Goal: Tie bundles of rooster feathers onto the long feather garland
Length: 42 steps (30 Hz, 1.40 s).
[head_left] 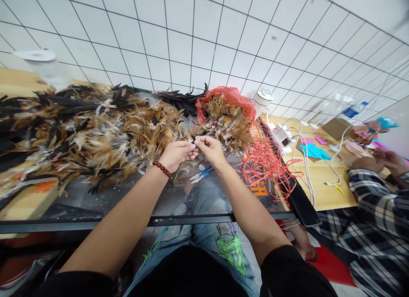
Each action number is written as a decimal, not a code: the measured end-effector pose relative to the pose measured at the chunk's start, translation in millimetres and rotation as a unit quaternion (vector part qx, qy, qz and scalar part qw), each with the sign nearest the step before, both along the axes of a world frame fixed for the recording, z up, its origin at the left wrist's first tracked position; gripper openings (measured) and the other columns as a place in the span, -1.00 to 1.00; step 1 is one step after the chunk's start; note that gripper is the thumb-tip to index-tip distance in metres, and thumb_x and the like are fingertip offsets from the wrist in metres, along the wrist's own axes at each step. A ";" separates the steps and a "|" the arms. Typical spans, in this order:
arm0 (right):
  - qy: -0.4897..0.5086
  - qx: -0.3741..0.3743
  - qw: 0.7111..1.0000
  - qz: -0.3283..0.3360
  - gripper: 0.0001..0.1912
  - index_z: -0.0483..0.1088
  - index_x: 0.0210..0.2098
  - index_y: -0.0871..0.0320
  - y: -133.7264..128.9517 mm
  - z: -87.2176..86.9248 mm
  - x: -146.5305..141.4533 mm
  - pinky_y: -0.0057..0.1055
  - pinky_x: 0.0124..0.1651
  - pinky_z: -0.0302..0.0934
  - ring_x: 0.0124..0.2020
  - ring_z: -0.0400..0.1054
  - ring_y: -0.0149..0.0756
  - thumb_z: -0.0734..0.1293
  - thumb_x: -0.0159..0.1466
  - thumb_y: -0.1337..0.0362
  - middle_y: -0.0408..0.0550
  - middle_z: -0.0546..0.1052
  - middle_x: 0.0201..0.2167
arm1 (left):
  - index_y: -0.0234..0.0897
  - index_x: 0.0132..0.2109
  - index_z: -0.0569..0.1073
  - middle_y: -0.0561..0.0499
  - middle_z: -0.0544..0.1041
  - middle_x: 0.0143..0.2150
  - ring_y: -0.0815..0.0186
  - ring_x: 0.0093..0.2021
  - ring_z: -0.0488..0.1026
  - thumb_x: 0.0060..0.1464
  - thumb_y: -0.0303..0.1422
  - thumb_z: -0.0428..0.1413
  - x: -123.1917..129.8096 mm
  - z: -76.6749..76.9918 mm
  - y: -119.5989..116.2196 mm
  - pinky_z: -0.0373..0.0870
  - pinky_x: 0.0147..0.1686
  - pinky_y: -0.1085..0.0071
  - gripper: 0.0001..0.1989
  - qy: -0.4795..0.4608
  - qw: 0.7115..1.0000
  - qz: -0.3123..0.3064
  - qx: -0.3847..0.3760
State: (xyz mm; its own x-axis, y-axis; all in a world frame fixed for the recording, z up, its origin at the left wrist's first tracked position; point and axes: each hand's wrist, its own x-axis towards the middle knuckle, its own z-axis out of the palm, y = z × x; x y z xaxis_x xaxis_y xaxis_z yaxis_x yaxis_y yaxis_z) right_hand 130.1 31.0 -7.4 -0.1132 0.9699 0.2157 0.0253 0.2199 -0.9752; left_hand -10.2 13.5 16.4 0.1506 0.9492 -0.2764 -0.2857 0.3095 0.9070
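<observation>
My left hand [178, 154], with a beaded bracelet [162, 169] on its wrist, and my right hand [210, 148] meet at the fingertips over the table. Both are closed in a pinch; whatever sits between the fingers is too small to make out. Just below them lie blue-handled thread snips [202, 174], blades pointing left. A large heap of brown, white and black feathers [108, 137] spreads to the left of my hands. Behind my right hand, a red plastic bag [220, 92] holds more brown feathers [228, 116].
Tangled red string [263, 162] lies to the right, beside a black phone [302, 205] at the table edge. White chargers [281, 137] and cables stand behind it. A co-worker's plaid sleeve [373, 194] is at far right. A lidded cup [263, 99] stands near the wall.
</observation>
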 end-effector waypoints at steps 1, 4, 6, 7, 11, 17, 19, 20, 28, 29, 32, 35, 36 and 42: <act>-0.043 0.018 0.999 -0.007 -0.75 0.43 -0.36 0.15 -0.2 2.4 3.0 -0.45 -0.33 0.25 -0.45 0.33 -0.41 0.33 0.18 0.08 -0.16 0.47 -0.49 | -0.44 -0.47 0.51 -0.10 0.56 -0.52 0.39 -0.55 0.49 -0.14 -0.49 0.34 0.0 0.2 0.1 0.45 -0.47 0.49 -0.85 0.006 1.000 -0.002 0.007; -0.251 0.107 0.962 -0.012 -0.85 0.48 -0.33 0.15 -2.9 14.0 17.3 -0.42 -0.17 0.24 -0.32 0.35 -0.36 0.31 0.22 0.23 -0.10 0.51 -0.38 | -0.42 -0.48 0.47 -0.09 0.55 -0.52 0.39 -0.54 0.48 -0.12 -0.46 0.34 -0.7 0.8 1.3 0.44 -0.47 0.49 -0.82 0.001 0.999 0.042 0.031; -0.393 0.149 0.906 0.038 -0.87 0.52 -0.32 0.14 -6.2 22.6 28.0 -0.40 -0.09 0.21 -0.23 0.36 -0.32 0.32 0.19 0.35 -0.08 0.51 -0.31 | -0.41 -0.45 0.46 -0.09 0.56 -0.48 0.39 -0.52 0.50 -0.06 -0.45 0.30 -1.8 1.2 3.1 0.44 -0.46 0.49 -0.84 -0.015 0.995 0.089 0.039; -0.443 0.153 0.881 0.071 -0.84 0.54 -0.32 0.13 -8.0 26.1 32.6 -0.41 -0.07 0.20 -0.21 0.37 -0.31 0.31 0.17 0.39 -0.07 0.51 -0.30 | -0.40 -0.44 0.45 -0.08 0.57 -0.47 0.39 -0.51 0.50 -0.03 -0.46 0.28 -2.3 1.2 4.0 0.43 -0.46 0.50 -0.85 -0.021 0.993 0.109 0.039; -0.535 0.116 0.827 0.130 -0.79 0.57 -0.33 0.10 -12.9 31.0 40.7 -0.43 -0.13 0.18 -0.22 0.38 -0.29 0.33 0.11 0.46 -0.08 0.53 -0.29 | -0.40 -0.41 0.46 -0.05 0.55 -0.48 0.43 -0.51 0.48 0.04 -0.49 0.21 -3.7 0.4 6.8 0.43 -0.44 0.52 -0.90 -0.028 0.988 0.149 0.041; -0.395 0.080 0.912 0.080 -0.87 0.42 -0.45 0.16 -7.9 24.4 30.4 -0.46 -0.24 0.17 -0.39 0.34 -0.38 0.27 0.11 0.46 -0.15 0.49 -0.47 | -0.40 -0.41 0.46 -0.04 0.56 -0.48 0.44 -0.52 0.48 0.00 -0.44 0.26 -3.6 -0.9 7.6 0.44 -0.45 0.53 -0.87 -0.032 0.987 0.146 0.065; -0.228 0.040 0.972 0.052 -0.97 0.34 -0.42 0.14 -5.0 23.4 24.2 -0.48 -0.30 0.19 -0.44 0.33 -0.41 0.27 0.16 0.34 -0.19 0.45 -0.51 | -0.39 -0.41 0.46 -0.04 0.57 -0.47 0.43 -0.51 0.49 -0.03 -0.42 0.28 -3.5 -1.1 7.2 0.44 -0.45 0.53 -0.85 -0.031 0.985 0.149 0.076; -0.143 0.011 0.989 0.046 -0.92 0.30 -0.40 0.13 -4.0 23.0 20.9 -0.48 -0.33 0.20 -0.46 0.33 -0.41 0.28 0.18 0.26 -0.21 0.44 -0.52 | -0.39 -0.41 0.46 -0.04 0.57 -0.47 0.43 -0.50 0.50 -0.04 -0.41 0.30 -3.3 -1.1 6.9 0.44 -0.45 0.53 -0.83 -0.028 0.985 0.148 0.081; -0.012 0.002 1.000 0.027 -0.68 0.33 -0.50 0.13 -2.4 12.6 5.5 -0.52 -0.46 0.06 -0.55 0.12 -0.49 0.40 0.07 0.01 -0.26 0.30 -0.60 | -0.42 -0.40 0.51 -0.05 0.54 -0.52 0.38 -0.52 0.51 -0.10 -0.43 0.34 1.4 0.3 2.0 0.45 -0.47 0.51 -0.83 -0.033 0.994 0.072 0.070; -0.025 0.015 1.000 0.007 -0.70 0.35 -0.49 0.13 -2.0 10.6 5.2 -0.51 -0.44 0.07 -0.53 0.12 -0.48 0.39 0.09 0.03 -0.26 0.30 -0.59 | -0.43 -0.40 0.51 -0.06 0.54 -0.52 0.38 -0.52 0.51 -0.11 -0.43 0.34 1.6 0.3 1.7 0.45 -0.47 0.51 -0.83 -0.031 0.995 0.064 0.066; -0.060 0.038 0.996 -0.047 -0.79 0.43 -0.43 0.14 -0.2 5.6 4.9 -0.49 -0.36 0.14 -0.45 0.19 -0.44 0.37 0.13 0.11 -0.21 0.37 -0.51 | -0.44 -0.42 0.52 -0.09 0.55 -0.51 0.38 -0.52 0.51 -0.15 -0.42 0.36 1.7 -0.1 1.0 0.45 -0.47 0.50 -0.81 -0.024 0.997 0.046 0.057; -0.090 0.050 0.992 -0.068 -0.87 0.47 -0.41 0.13 2.4 3.4 5.9 -0.47 -0.26 0.20 -0.38 0.26 -0.41 0.38 0.13 0.19 -0.17 0.43 -0.44 | -0.43 -0.48 0.50 -0.08 0.54 -0.53 0.40 -0.54 0.48 -0.22 -0.44 0.40 1.9 -0.3 0.0 0.44 -0.48 0.51 -0.78 -0.012 0.998 0.023 0.052; -0.099 0.052 0.991 -0.068 -0.88 0.48 -0.41 0.13 3.1 3.5 6.8 -0.47 -0.24 0.20 -0.37 0.27 -0.40 0.38 0.12 0.21 -0.16 0.44 -0.43 | -0.43 -0.50 0.49 -0.07 0.53 -0.54 0.41 -0.55 0.47 -0.24 -0.44 0.41 2.0 -0.2 -0.2 0.43 -0.50 0.52 -0.77 -0.006 0.999 0.017 0.050; -0.248 0.012 0.969 0.017 -0.77 0.48 -0.46 0.16 -5.4 13.8 15.9 -0.51 -0.38 0.08 -0.52 0.19 -0.48 0.43 0.11 0.11 -0.25 0.39 -0.58 | -0.41 -0.48 0.48 0.00 0.50 -0.56 0.47 -0.59 0.41 -0.12 -0.46 0.33 0.4 0.7 2.9 0.38 -0.54 0.55 -0.83 -0.029 0.993 0.091 0.071</act>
State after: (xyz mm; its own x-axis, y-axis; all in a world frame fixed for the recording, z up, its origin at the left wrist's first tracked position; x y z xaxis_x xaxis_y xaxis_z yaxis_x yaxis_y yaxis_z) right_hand 146.0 25.6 6.3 -0.2408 0.9590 0.1496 0.4815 0.2518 -0.8395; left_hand -9.8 16.4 17.2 -0.0151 0.9908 -0.1343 -0.3782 0.1187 0.9181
